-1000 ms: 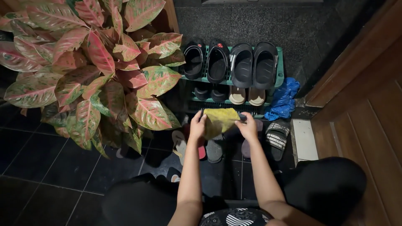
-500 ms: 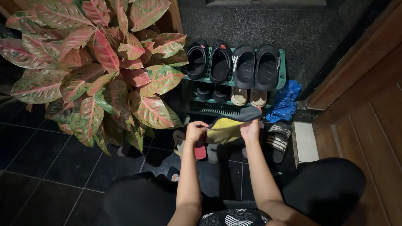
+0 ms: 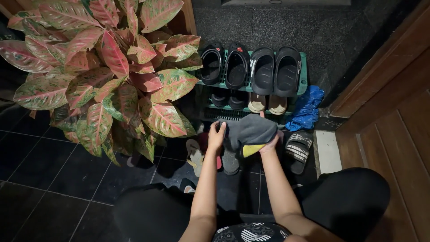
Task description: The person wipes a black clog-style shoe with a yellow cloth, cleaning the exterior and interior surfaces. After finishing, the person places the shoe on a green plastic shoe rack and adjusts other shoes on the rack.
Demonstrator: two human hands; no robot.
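Both of my hands hold a folded cloth that is grey on the outside with a yellow side showing at its lower edge. My left hand grips the cloth's left end. My right hand supports it from below on the right. The cloth hangs in front of a low green shoe rack, above several sandals lying on the dark tiled floor.
Two pairs of black clogs stand on the rack's top shelf, lighter shoes below. A striped slide and a blue plastic bag lie to the right. A big red-green leafy plant fills the left. Wooden door at right.
The cloth has been turned over: a second ago its yellow face showed, now the grey side faces up and only a yellow edge shows. Both hands stayed on it.
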